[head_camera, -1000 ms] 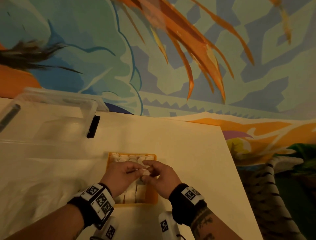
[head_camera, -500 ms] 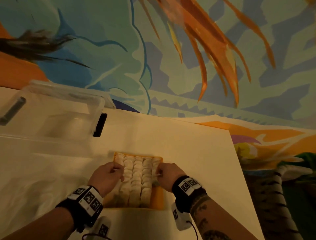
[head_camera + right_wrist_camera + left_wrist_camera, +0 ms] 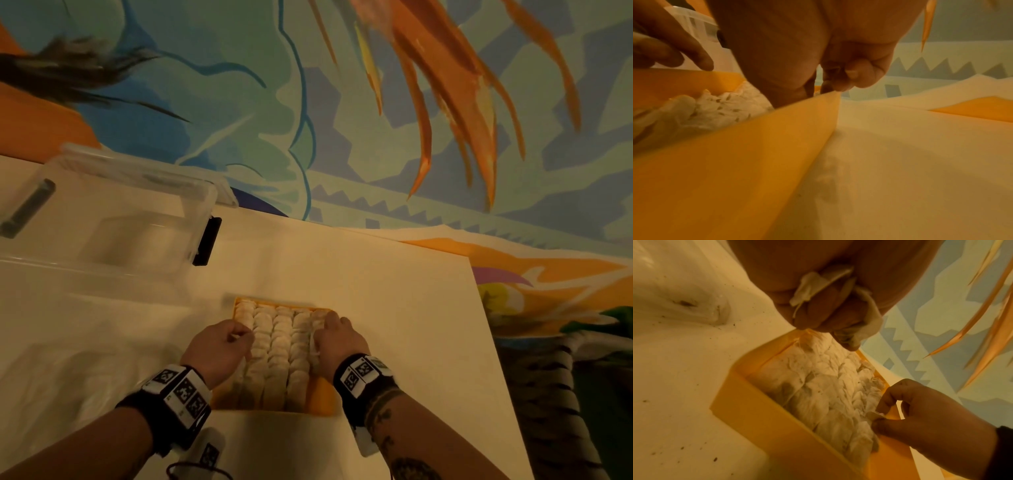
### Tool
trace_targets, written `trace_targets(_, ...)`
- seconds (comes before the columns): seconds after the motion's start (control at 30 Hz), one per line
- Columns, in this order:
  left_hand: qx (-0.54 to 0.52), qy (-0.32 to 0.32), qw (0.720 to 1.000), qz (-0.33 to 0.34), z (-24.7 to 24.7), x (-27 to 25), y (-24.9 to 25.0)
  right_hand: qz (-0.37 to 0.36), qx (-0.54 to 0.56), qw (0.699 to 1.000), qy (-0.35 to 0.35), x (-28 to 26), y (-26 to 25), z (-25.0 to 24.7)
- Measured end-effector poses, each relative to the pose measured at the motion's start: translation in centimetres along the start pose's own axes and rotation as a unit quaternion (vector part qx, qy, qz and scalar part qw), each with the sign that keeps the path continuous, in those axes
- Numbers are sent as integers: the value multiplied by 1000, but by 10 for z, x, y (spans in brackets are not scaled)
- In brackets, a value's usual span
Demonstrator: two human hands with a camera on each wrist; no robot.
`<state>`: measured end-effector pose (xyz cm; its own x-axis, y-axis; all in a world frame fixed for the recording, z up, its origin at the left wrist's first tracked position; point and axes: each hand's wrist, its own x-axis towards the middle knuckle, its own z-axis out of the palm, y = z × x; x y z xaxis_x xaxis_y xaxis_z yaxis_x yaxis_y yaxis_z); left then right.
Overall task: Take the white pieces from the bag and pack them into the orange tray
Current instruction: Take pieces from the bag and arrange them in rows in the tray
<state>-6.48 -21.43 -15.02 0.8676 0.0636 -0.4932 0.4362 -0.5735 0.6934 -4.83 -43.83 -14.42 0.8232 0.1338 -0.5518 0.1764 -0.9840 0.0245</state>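
Observation:
The orange tray (image 3: 323, 397) lies in front of me on the table, packed with rows of white pieces (image 3: 279, 346). My left hand (image 3: 236, 339) is at the tray's left edge, its fingers curled round a few crumpled white pieces (image 3: 818, 287). My right hand (image 3: 320, 337) is at the right edge, where it pinches one white piece (image 3: 875, 415) between thumb and finger against the tray's wall (image 3: 892, 449). In the right wrist view the tray's side wall (image 3: 735, 154) fills the foreground, with white pieces (image 3: 719, 105) behind it. The crumpled clear bag (image 3: 65, 383) lies blurred on the left.
A clear plastic bin (image 3: 113, 222) with a black latch (image 3: 206, 241) stands at the back left. The white table (image 3: 394, 308) ends at its right edge near a striped woven thing (image 3: 544, 394). A painted wall rises behind.
Both hands have moved apart from the middle of the tray to its left and right edges, which uncovers the rows of white pieces.

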Motion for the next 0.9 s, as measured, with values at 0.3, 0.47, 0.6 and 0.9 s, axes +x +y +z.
trace_targets(0.3,-131,-46,989,48,2,-14,20,47,111,989,81,-6,-3,4)
trace_targets(0.47,-206,-52,974,77,12,-21,38,-31,351,923,152,-36,-10,-20)
trace_targets(0.6,-215,-18,970,109,21,-30,51,-22,546,835,66,-51,-26,-22)
trace_targets(0.9,-251,-9,963,101,23,-49,61,33,735,675,55,-67,-13,-17)
